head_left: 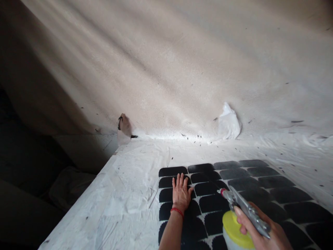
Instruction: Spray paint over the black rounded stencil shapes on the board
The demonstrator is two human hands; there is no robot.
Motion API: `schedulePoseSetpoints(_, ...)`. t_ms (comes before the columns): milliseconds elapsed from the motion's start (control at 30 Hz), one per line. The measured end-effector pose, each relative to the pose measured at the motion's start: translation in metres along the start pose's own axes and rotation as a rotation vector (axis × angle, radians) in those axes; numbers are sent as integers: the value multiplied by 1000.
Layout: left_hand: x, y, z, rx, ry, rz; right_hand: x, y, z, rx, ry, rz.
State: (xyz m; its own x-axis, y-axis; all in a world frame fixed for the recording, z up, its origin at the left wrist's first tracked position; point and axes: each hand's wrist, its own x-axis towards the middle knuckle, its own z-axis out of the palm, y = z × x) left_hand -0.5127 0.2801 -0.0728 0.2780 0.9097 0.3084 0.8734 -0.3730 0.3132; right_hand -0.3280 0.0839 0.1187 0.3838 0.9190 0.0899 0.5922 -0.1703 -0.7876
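Note:
Rows of black rounded panels (214, 205) lie flat on a white-covered table (122, 198), with pale gaps between them. My left hand (181, 195), a red bracelet at its wrist, rests palm down on the panels near their left edge, fingers spread. In my right hand (272, 231) is a silver spray gun (248, 211) with a red ring at its nozzle, pointing left toward the panels. Below the gun hangs a whitish cup with a yellow lid (235, 227), partly cut off by the frame. Panels at the right look greyer and hazier than those near my left hand.
A beige sheet (166, 73) hangs behind the table. Crumpled white plastic (229, 123) and a brownish scrap (125, 125) stick out at its base. Small dark flecks dot the sheet and table cover. Beyond the table's left edge is a dark area.

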Motion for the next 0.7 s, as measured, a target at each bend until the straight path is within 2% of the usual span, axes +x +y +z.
schedulePoseSetpoints(133,0,-1,1,-3,8,4,6,4,-11,-23,20,107)
schedulePoseSetpoints(433,3,-3,-2,9,-42,11,18,60,-34,-122,-2,221)
schedulePoseSetpoints(567,3,-8,0,15,-85,36,19,57,-37,-118,29,232)
schedulePoseSetpoints(700,2,-12,-2,-1,-127,58,13,41,-31,-83,39,155)
